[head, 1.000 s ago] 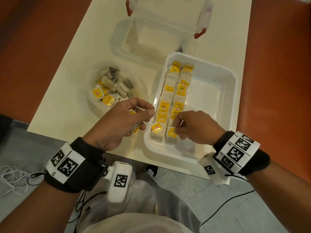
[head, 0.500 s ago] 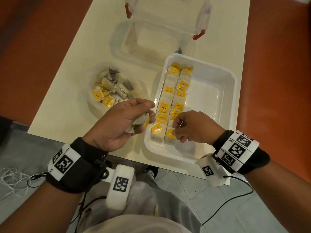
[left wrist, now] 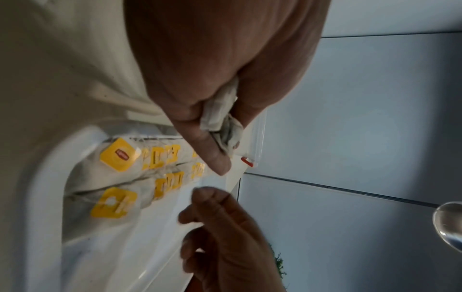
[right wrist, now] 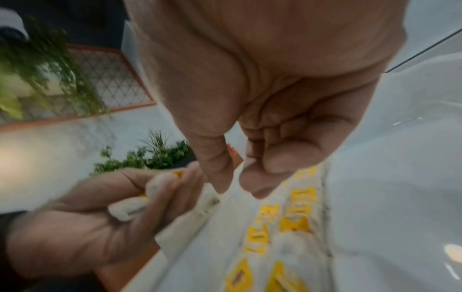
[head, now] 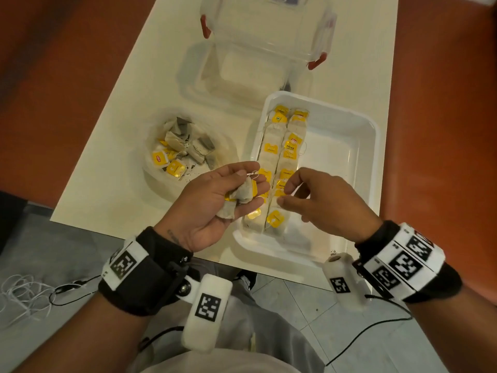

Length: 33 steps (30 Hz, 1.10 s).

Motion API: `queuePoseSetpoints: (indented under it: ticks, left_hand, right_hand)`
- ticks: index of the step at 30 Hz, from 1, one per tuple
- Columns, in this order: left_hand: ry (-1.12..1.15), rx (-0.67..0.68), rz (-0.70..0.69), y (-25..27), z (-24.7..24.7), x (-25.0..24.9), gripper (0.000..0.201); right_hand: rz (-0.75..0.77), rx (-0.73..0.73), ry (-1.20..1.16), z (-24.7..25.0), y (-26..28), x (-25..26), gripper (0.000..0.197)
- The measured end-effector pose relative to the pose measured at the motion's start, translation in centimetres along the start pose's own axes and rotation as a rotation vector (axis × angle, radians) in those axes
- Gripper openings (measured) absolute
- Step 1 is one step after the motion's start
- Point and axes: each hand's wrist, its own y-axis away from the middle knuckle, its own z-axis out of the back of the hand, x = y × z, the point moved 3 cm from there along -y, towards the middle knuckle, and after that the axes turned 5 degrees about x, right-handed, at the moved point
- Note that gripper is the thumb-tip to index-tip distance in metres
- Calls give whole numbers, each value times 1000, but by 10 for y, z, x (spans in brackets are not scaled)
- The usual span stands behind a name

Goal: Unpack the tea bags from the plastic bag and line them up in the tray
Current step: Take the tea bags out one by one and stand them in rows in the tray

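A white tray (head: pixel 376 146) stands on the right of the table, with two rows of yellow-tagged tea bags (head: pixel 279 157) along its left side. An opened plastic bag (head: pixel 153 130) to its left holds more tea bags (head: pixel 185 152). My left hand (head: pixel 258 184) is palm up over the tray's left rim and holds a small bunch of tea bags (head: pixel 243 193), thumb pressing them (left wrist: pixel 222 122). My right hand (head: pixel 286 195) hovers just right of it above the rows. Its thumb and forefinger are slightly apart and it holds nothing (right wrist: pixel 235 185).
A clear lidded container with red latches (head: pixel 269 41) stands behind the tray and bag. The table's near edge (head: pixel 134 232) runs under my wrists. The right half of the tray floor (head: pixel 336 168) is bare. White cables (head: pixel 21 294) lie on the floor at left.
My right hand has let go of a tagged bag at the near end of the rows and risen toward my left hand. My left hand has turned palm up, showing its tea bags.
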Motion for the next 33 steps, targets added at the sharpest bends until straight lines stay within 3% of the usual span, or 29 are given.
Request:
queuePoseSetpoints:
  ticks: [3,6,8,16,24,28,33]
  left_hand:
    - [46,23,-12,-3,-8,2,25]
    - [101,57,-35,-5,-16,2,26]
    - [100,73,-38,-7,-21,2,27]
    - [51,140,0,-5,-23,-3,34]
    - [-259,142,-10,2,-32,-3,38]
    - [-232,138,-43,1,-38,-2,36]
    - [-230,185,-79,1,-43,-4,38]
  right_hand:
    - [78,-81,-317,7,16,16,19]
    - [44,22,-676,5,25,30,21]
    - [51,54,-768,0,26,35,19]
    - [108,-115,-813,6,24,22,2]
    - [241,-342,-584,15,32,16,10]
    - [295,-333,-516,13,40,21,11]
    - [253,-309,-615,21,41,16,10]
